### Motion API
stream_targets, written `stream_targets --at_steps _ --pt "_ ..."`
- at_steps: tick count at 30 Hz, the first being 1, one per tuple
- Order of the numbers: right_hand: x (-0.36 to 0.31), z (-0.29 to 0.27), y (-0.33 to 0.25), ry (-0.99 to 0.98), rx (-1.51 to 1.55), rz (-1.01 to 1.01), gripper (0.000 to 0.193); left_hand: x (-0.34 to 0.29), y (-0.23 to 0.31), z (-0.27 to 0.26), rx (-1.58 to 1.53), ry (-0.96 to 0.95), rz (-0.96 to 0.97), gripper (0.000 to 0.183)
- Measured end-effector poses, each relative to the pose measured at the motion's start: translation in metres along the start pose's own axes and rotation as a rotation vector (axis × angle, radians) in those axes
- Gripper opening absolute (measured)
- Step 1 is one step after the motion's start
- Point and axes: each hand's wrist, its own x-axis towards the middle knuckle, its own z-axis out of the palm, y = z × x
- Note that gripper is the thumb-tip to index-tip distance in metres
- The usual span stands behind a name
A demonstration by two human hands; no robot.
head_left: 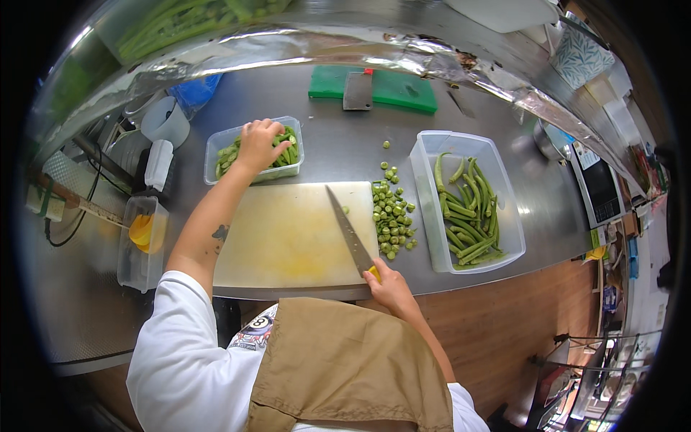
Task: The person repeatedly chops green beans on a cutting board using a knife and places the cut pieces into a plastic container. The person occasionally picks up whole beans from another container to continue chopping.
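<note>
My right hand [392,287] is closed round the yellow handle of a kitchen knife [350,234]. Its long blade points away from me over the right part of a white cutting board [288,245], which has yellowish stains. My left hand [259,146] reaches across to a clear plastic tub [291,171] of trimmed okra [229,157]. Its fingers rest over the okra with the thumb apart, and nothing shows in its grasp. Cut okra tops [392,219] lie heaped along the board's right edge. Whole okra pods [471,209] fill part of a larger clear container [512,216] on the right.
A cleaver [358,91] lies on a green cutting board [410,92] at the back. At the left, a clear bin [133,270] holds a yellow item [146,232], near a white container [167,122]. A foil-covered shelf edge [317,50] crosses above the steel table [345,147].
</note>
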Motion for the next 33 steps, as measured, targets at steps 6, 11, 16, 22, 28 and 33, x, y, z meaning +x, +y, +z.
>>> stream_targets --at_steps 6,11,16,22,28,33 --pt "-0.022 -0.013 0.023 0.211 0.1 0.081 0.031 0.058 0.054 0.048 -0.224 -0.189 0.204 0.023" --pt "-0.034 -0.021 0.032 0.321 0.191 0.069 0.029 0.09 0.11 0.135 -0.301 -0.403 0.168 0.035" --pt "-0.05 -0.025 0.048 0.367 0.346 0.04 0.035 0.099 0.162 0.195 -0.338 -0.347 0.108 0.036" --pt "-0.067 -0.028 0.073 0.323 0.365 0.065 0.037 0.088 0.187 0.196 -0.398 -0.499 0.098 0.022" --pt "-0.059 -0.029 0.092 0.309 0.393 0.057 0.037 0.076 0.202 0.107 -0.454 -0.614 0.209 0.033" --pt "-0.049 -0.039 0.101 0.237 0.375 -0.018 0.036 0.114 0.291 0.073 -0.537 -0.375 0.541 0.047"
